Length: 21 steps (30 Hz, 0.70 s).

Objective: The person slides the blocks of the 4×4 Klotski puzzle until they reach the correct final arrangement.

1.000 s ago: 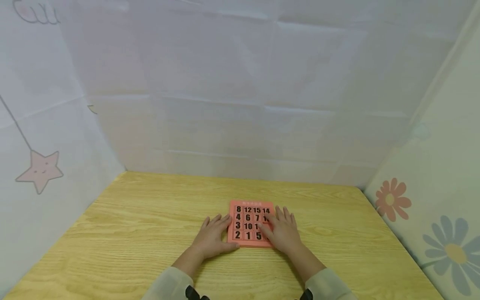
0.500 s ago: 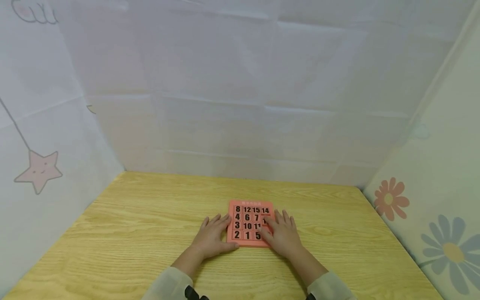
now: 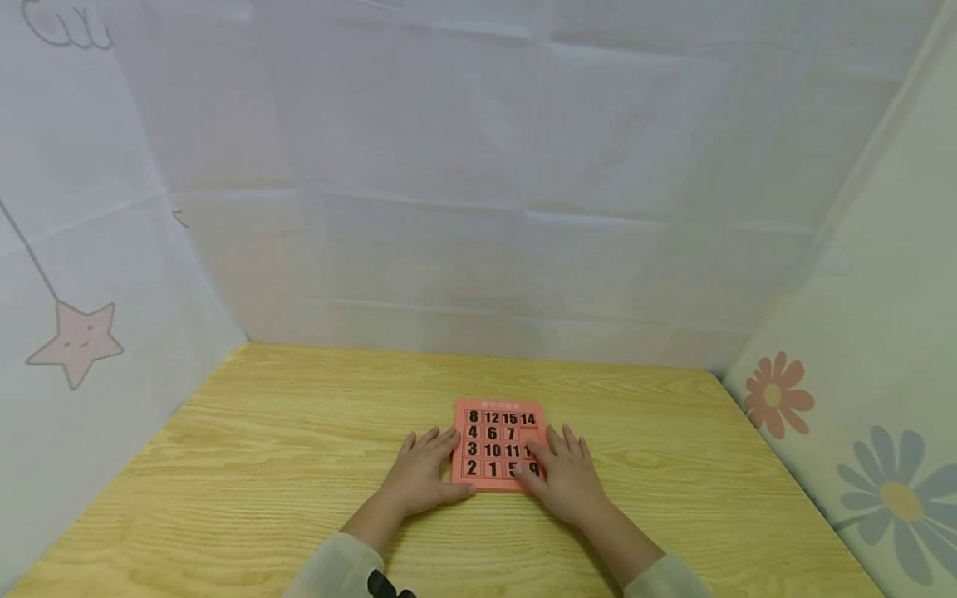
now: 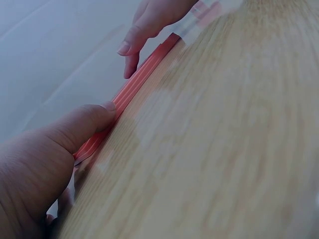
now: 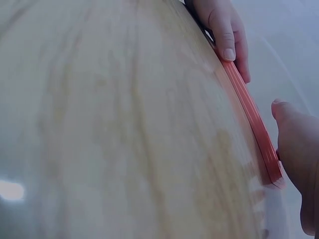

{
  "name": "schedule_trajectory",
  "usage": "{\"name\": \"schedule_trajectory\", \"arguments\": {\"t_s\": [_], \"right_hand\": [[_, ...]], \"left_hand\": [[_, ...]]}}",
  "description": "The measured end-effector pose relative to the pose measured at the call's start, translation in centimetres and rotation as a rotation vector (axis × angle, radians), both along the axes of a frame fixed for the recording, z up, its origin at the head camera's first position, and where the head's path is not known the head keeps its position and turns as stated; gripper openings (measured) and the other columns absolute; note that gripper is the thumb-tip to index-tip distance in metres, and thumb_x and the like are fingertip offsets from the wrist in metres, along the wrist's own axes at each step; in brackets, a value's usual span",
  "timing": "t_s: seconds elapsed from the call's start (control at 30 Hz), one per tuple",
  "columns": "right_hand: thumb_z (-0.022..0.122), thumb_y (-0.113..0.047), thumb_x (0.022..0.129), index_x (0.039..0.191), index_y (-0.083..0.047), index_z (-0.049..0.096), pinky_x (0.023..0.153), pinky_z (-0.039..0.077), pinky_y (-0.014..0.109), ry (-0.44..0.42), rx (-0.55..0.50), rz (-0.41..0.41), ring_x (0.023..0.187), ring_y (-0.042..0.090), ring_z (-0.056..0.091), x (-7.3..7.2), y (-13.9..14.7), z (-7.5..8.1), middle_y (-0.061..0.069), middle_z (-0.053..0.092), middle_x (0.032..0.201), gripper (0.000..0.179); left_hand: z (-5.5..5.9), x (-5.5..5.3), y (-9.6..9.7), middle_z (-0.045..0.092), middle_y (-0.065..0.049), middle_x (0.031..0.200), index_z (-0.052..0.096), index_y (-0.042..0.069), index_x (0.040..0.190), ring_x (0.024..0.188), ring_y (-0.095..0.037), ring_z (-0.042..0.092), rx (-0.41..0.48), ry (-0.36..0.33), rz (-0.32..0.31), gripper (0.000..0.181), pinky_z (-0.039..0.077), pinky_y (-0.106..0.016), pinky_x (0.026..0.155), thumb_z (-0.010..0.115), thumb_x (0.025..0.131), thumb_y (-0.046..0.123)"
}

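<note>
Number puzzle (image 3: pixel 489 486) lies flat on the wood-grain worktop (image 3: pixel 314 415), containing fifteen numbered tiles (image 3: pixel 492 451) and one vacant slot (image 3: pixel 528 433) at the second row's right end. One left hand (image 3: pixel 422 473) grips its near-left corner; one right hand (image 3: pixel 570 480), fingers loosely extended, reaches over the lower-right tiles.

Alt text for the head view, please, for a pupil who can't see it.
A pink number puzzle lies on a wood-grain table, the left hand touching its left side and the right hand partly covering its lower right. Pale, creased sheeting stands beyond.
</note>
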State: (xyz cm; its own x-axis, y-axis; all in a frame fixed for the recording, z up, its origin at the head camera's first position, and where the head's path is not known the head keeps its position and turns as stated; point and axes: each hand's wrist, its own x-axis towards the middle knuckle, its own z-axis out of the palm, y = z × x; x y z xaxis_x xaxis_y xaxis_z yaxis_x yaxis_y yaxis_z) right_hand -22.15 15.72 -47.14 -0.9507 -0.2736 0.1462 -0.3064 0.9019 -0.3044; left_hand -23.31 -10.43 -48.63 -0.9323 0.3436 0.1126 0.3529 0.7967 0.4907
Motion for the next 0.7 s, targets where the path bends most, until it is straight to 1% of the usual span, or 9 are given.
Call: {"name": "schedule_trajectory", "arguments": {"t_s": [0.2,0.33,0.53,0.7], "right_hand": [[0.048,-0.055,0.097,0.138,-0.014,0.057,0.121,0.012,0.063,-0.008,-0.007,0.006,0.148,0.047,0.020,0.3,0.1,0.2,0.022,0.037,0.155,0.059],[0.048,-0.055,0.097,0.140,-0.014,0.056,0.121,0.013,0.064,0.005,-0.010,0.002,0.147,0.047,0.020,0.1,0.2,0.2,0.023,0.035,0.155,0.060],[0.050,-0.052,0.097,0.141,-0.012,0.054,0.119,0.015,0.066,0.053,-0.022,-0.009,0.146,0.048,0.022,-1.2,0.4,0.3,0.025,0.035,0.155,0.059],[0.050,-0.052,0.098,0.143,-0.013,0.052,0.118,0.015,0.066,0.039,-0.012,-0.022,0.146,0.048,0.022,-2.3,0.2,0.2,0.025,0.034,0.155,0.060]], "left_hand": [[0.1,0.0,0.1,0.041,-0.008,0.156,0.044,0.009,0.148,0.147,-0.036,0.029,0.003,0.000,0.006,0.094,0.011,-0.061,0.122,0.069,0.077,0.065],[0.2,0.1,0.1,0.040,-0.008,0.156,0.044,0.009,0.148,0.147,-0.036,0.029,0.008,-0.009,0.002,0.093,0.010,-0.060,0.122,0.070,0.077,0.064],[0.4,0.1,0.1,0.041,-0.008,0.156,0.044,0.010,0.148,0.147,-0.037,0.029,0.011,-0.012,-0.001,0.092,0.010,-0.060,0.122,0.070,0.078,0.063],[0.4,0.1,0.2,0.041,-0.007,0.156,0.044,0.010,0.148,0.147,-0.036,0.029,0.006,-0.013,0.000,0.092,0.010,-0.060,0.122,0.069,0.078,0.063]]}}
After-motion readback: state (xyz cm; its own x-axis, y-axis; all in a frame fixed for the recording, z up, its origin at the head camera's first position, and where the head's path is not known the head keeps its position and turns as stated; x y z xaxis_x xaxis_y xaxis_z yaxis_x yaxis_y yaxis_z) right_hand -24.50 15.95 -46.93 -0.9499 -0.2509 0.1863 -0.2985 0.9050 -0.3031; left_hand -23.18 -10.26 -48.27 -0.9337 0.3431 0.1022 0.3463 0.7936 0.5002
